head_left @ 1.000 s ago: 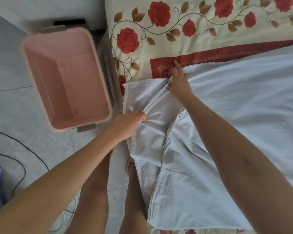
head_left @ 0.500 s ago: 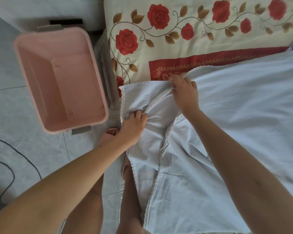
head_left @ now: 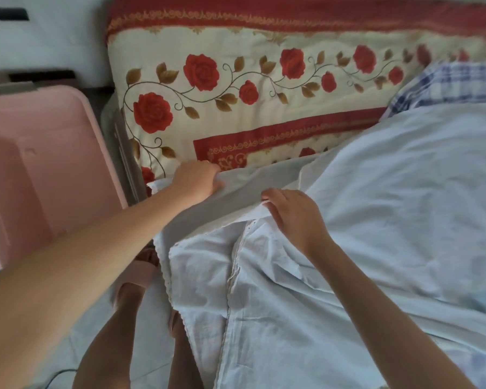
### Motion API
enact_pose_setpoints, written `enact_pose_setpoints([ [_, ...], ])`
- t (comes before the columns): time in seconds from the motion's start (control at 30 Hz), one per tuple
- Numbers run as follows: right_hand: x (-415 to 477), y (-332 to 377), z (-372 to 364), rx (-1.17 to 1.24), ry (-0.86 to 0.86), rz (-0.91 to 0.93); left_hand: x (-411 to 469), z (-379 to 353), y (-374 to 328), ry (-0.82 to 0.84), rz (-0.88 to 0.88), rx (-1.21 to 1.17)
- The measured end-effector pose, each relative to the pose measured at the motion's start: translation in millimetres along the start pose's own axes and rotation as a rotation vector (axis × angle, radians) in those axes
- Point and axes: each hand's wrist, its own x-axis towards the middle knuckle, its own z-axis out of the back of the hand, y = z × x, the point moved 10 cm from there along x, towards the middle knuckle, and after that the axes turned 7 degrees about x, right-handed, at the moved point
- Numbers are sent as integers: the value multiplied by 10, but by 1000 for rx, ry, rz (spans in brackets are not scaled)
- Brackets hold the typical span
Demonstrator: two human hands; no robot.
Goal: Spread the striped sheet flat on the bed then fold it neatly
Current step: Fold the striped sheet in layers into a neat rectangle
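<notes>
A pale blue-white sheet (head_left: 390,197) with a lace-trimmed edge lies rumpled over the near side of the bed and hangs over its edge. My left hand (head_left: 198,182) grips the sheet's far-left edge at the bed's side, lifting a fold. My right hand (head_left: 295,217) pinches the lace-trimmed hem a little to the right and nearer to me. The bed (head_left: 264,88) carries a cream cover with red roses and a red border.
A pink plastic tub (head_left: 48,175) stands on the floor at the left, close to the bed's edge. A blue-and-white checked cloth (head_left: 443,85) lies at the far right on the bed. My legs and a pink slipper (head_left: 141,272) are below on the tiled floor.
My left hand has moved up and away along the sheet's edge and lifted a fold. My right hand has shifted to the lace hem nearer me. The view has tilted toward the bed.
</notes>
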Motion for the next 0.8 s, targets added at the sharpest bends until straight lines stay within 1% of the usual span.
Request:
enact_pose_setpoints([
  [0.03,18,31,65,10,-14,-20,-11,38,-18,-39,-14,-65],
  [0.1,50,70,181,-4,-56,-53,-63,234,69,-180,10,-219],
  [0.17,81,49,207,21,-60,-88,-87,401,250,-266,59,-279],
  [0.3,320,41,95,89,-4,-101,-7,421,492,-258,83,-251],
  [0.43,827,70,-163,147,46,-72,143,275,626,-235,91,-234],
  [0.53,1169,77,-446,83,106,-28,205,212,635,-182,82,-147],
  [0.57,1239,53,-564,61,149,-33,199,236,648,-185,85,-182],
  [0.63,1322,-2,-746,43,207,-52,145,371,722,-291,85,-357],
  [0.67,1342,-25,-775,39,211,-59,88,461,722,-353,67,-404],
  [0.7,1352,-47,-796,46,207,-71,38,503,677,-354,31,-380],
  [0.77,1335,-84,-814,97,204,-88,-39,379,480,-223,-53,-222],
  [0.8,1317,-90,-820,121,218,-87,-93,264,399,-153,-60,-144],
])
